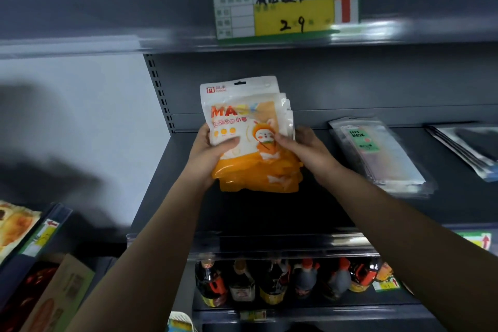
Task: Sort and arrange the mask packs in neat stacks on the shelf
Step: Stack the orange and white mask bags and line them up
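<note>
Over grey shelf (269,213), glossy mask packs (250,132) gripped

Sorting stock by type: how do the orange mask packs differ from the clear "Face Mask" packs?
The orange packs are held upright by the left hand and right hand; the clear packs lie flat on the shelf. Orange ones show a cartoon; clear ones a green label. Both are bundles of several.

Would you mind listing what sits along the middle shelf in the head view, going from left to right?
Left hand → orange mask packs → right hand → clear face mask packs → dark packs at the right edge. Both hands grip the orange bundle, held upright above the shelf.
</note>
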Action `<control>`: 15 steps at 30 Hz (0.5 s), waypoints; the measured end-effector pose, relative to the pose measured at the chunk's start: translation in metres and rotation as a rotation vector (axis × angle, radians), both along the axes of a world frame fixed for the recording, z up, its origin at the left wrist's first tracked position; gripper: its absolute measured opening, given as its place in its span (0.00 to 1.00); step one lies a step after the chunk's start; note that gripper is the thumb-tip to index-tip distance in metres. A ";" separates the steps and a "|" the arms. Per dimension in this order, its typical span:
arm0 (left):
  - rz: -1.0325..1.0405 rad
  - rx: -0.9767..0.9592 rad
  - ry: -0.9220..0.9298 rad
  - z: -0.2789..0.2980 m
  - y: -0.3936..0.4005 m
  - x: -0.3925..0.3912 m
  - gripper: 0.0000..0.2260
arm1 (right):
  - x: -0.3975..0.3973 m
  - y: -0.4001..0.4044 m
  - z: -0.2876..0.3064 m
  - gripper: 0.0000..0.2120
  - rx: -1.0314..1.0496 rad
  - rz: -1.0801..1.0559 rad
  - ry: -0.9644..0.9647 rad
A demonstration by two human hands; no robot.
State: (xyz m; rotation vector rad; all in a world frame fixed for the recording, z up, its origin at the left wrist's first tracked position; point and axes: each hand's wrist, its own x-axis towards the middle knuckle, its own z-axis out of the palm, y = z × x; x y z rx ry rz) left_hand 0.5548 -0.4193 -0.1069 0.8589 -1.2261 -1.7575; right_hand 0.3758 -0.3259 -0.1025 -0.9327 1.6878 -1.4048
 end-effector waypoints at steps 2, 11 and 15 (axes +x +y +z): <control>-0.039 -0.151 -0.010 0.000 0.011 0.004 0.28 | 0.001 0.003 -0.001 0.44 -0.025 0.009 0.023; -0.088 -0.492 -0.129 0.000 0.032 0.044 0.51 | 0.031 0.019 -0.007 0.35 -0.363 0.062 0.122; -0.066 -0.333 -0.149 -0.023 0.042 0.055 0.51 | 0.043 0.023 -0.022 0.37 -0.243 0.155 0.136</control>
